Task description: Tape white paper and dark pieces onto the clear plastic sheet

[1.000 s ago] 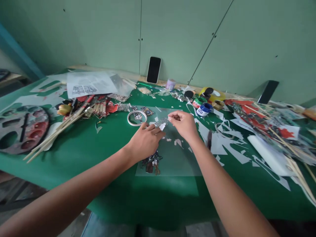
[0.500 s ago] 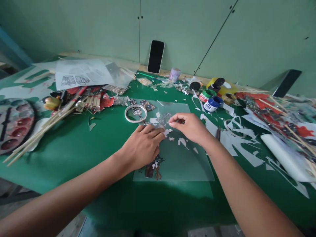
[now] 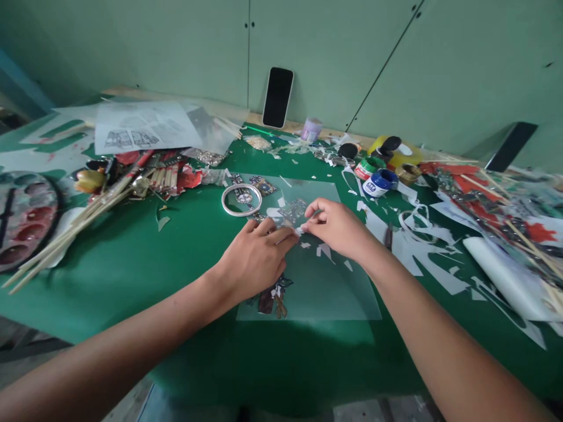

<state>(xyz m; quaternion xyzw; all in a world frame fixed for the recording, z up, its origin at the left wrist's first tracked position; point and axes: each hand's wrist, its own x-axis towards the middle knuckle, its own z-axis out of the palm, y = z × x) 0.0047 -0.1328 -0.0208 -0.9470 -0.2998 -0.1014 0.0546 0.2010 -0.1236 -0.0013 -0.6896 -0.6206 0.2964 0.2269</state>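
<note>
Both hands meet above a translucent sheet (image 3: 343, 299) lying on the green table. My right hand (image 3: 338, 230) is closed in a pinch on a small white scrap (image 3: 299, 231). My left hand (image 3: 257, 258) is closed too, its thumb and finger at the same scrap; its palm side is hidden. Patterned cut-outs (image 3: 275, 299) lie on the sheet just below my left hand, partly covered by it. Beyond the left fingers rests a silver ring-shaped roll or bangle (image 3: 222, 202). More white bits (image 3: 325, 252) lie scattered by my right hand.
Blue (image 3: 380, 183) and green (image 3: 368, 168) paint jars stand at back right. A phone (image 3: 278, 97) leans against the wall. At left are a paint palette (image 3: 30, 220), wooden sticks (image 3: 83, 231) and printed sheets (image 3: 147, 126). Paper offcuts (image 3: 440, 266) and a white roll (image 3: 505, 278) lie right.
My right hand has moved slightly down and left, so its fingertips now meet those of my left hand at the white scrap. The left hand has barely shifted.
</note>
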